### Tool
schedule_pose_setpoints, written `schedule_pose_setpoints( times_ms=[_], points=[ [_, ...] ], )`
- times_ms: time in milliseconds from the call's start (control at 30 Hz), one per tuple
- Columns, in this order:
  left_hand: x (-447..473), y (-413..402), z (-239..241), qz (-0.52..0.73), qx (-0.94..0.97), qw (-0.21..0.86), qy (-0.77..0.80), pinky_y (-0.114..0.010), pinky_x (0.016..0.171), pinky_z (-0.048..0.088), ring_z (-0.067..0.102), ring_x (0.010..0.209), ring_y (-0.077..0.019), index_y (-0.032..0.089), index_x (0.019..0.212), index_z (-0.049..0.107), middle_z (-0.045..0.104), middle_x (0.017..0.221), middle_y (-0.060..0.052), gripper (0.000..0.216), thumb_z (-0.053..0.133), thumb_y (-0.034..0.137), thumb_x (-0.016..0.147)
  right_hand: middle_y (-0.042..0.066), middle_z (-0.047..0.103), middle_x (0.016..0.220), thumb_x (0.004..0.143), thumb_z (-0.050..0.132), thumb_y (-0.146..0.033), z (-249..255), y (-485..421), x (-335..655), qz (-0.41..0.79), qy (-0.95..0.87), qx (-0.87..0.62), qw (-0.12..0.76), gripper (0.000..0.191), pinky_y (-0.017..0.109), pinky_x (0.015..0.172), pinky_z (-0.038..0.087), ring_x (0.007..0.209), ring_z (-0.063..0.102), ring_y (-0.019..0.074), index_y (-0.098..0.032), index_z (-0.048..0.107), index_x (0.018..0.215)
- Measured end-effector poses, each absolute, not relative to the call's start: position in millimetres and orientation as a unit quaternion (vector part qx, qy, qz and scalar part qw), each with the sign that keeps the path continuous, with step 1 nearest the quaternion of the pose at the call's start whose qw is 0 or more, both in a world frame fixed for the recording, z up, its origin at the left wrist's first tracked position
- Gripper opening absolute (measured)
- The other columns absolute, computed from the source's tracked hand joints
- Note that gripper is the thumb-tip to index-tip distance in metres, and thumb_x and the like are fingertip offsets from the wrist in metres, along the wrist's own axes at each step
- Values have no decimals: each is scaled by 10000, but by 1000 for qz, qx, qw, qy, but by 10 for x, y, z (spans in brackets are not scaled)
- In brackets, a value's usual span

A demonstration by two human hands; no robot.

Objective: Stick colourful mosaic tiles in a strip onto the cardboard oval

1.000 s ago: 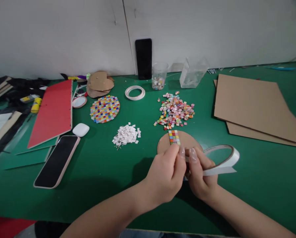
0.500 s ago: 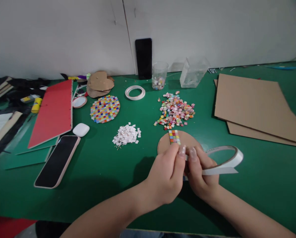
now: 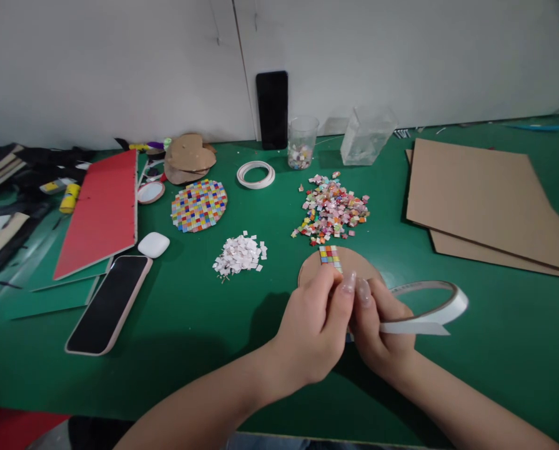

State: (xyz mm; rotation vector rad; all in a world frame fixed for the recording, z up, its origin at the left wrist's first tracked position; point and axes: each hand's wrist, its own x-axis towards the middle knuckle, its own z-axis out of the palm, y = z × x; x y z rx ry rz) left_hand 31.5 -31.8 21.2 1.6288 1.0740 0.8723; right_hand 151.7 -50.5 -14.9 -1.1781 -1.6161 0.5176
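My left hand is closed, its thumb and forefinger pinched against my right fingertips; the bit of tape between them is mostly hidden. My right hand is closed round a roll of white double-sided tape, whose loose end sticks out to the right. Under both hands lies a round cardboard disc, partly covered by them. A short band of coloured mosaic tiles runs down from its far edge. Just behind the disc is a pile of small coloured tiles.
White paper squares are heaped left of the disc. Beyond are a tile-covered disc, a tape roll, a plastic cup and a clear box. Cardboard sheets lie right, a phone left.
The thumbs have come closer together, covering the white bit seen between them before. The tape roll has tilted and shifted slightly right.
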Motion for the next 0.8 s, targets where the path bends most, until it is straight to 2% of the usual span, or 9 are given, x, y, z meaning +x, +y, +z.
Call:
schedule_pose_setpoints(
  times_ms=[133,233,367,567,800],
  points=[
    [305,-317,190,340,684,461,452,-259,535,336,471,590,-121,206,785,414,507,678,15,203,327,295,945,-57,390,532,913,434,-176,-161,-503,1512,158,-683,-503,506,226,262,406,265,404,333,94,-220,411,692],
    [306,-323,177,335,690,447,460,-259,519,318,439,567,-117,210,762,377,477,658,23,205,315,279,945,-49,430,549,901,451,-180,-171,-483,1521,107,-706,-505,486,206,258,433,292,425,374,97,-214,425,699],
    [315,-326,175,328,693,441,467,-260,502,299,400,546,-117,214,744,329,433,645,28,205,294,251,942,-57,408,524,892,440,-165,-173,-451,1534,55,-724,-514,457,225,252,426,271,416,368,95,-215,399,676],
    [307,-301,204,312,703,451,453,-270,504,316,447,566,-131,211,773,347,461,670,9,224,253,300,957,-77,324,508,892,439,-142,-149,-434,1521,60,-709,-527,465,268,241,401,232,394,299,79,-218,347,652],
    [312,-312,237,338,649,532,427,-253,542,344,434,601,-119,208,786,370,437,683,21,242,255,318,967,-75,312,504,896,432,-138,-114,-444,1537,86,-705,-519,476,279,242,395,231,394,261,85,-224,333,651]
  ],
)
